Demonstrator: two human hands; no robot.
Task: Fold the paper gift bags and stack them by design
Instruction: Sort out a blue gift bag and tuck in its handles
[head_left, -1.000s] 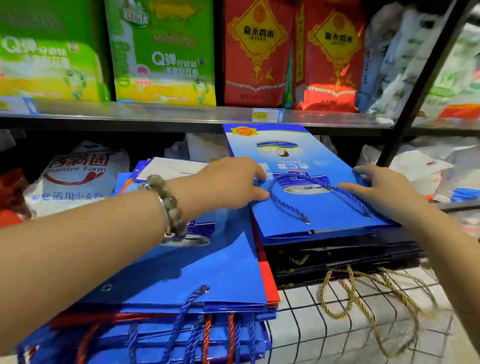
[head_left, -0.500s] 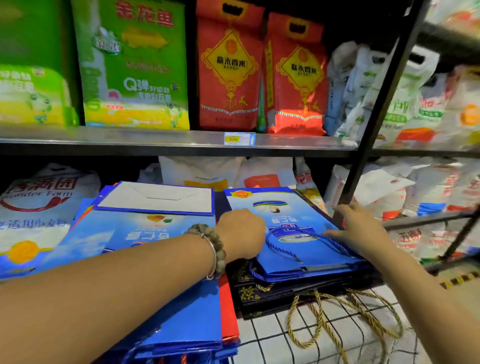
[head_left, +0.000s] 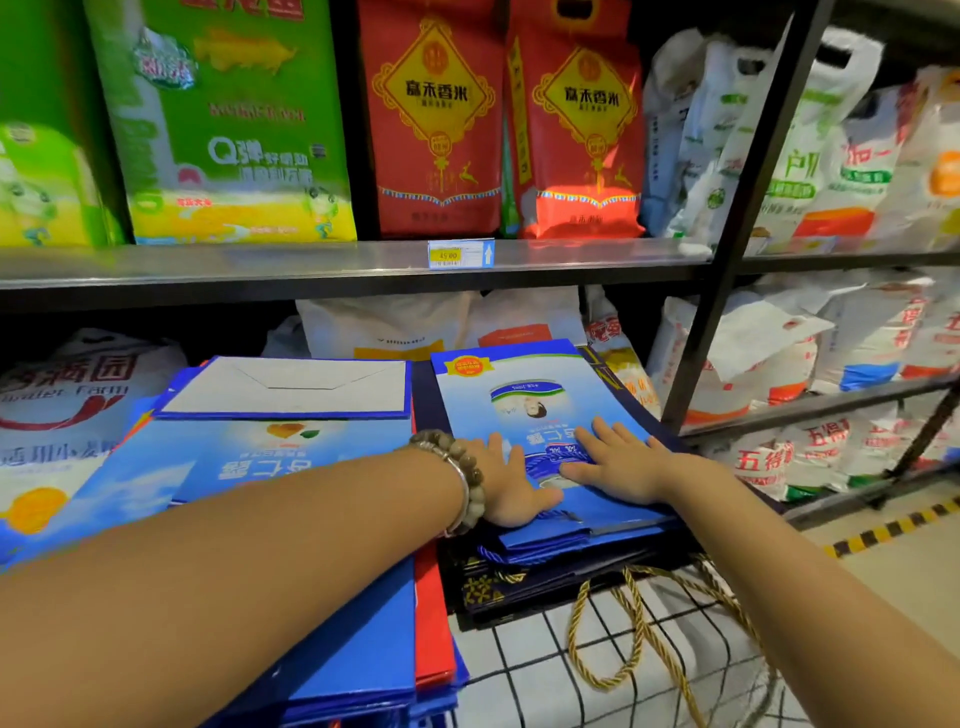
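Head view: folded blue gift bag (head_left: 519, 387) pressed flat under left hand (head_left: 511, 486) and right hand (head_left: 621, 467), fingers extended; dark bags (head_left: 519, 587) stacked beneath.

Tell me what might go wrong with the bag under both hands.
The blue bag, pressed flat by the left hand and right hand, lies on the dark bags, a different design, so the piles may end up mixed. The gold cord handles dangle over the wire grid and might snag there.
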